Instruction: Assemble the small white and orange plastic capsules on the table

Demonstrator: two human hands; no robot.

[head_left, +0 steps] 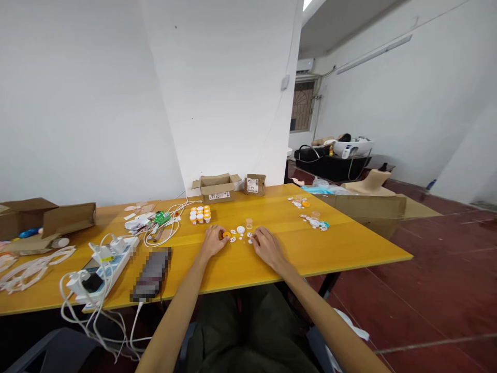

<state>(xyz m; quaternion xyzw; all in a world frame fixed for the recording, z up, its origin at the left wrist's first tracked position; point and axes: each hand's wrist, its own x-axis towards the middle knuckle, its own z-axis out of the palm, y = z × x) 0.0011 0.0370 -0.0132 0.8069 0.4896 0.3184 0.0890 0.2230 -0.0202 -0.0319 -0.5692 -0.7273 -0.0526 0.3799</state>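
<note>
My left hand [214,241] rests on the wooden table with thumb and fingers closed around a small round orange cap [227,235]. Opposite it, my right hand [267,246] is curled low over the tabletop, its fingertips at a small white piece with dark marks [250,240]. Between the hands lie a white round part [240,229], a similar marked white piece [233,239] and some tiny bits. A clear, faintly orange cup [249,223] stands just beyond them. The fingertips are small in view, so the exact grip of my right hand is hard to make out.
Behind my left hand stands a block of orange-and-white capped containers [200,214]. Similar loose parts [314,221] lie to the right. Two cardboard boxes [222,194] sit against the wall. A phone [152,273], a power strip [112,267] and tangled cables occupy the left.
</note>
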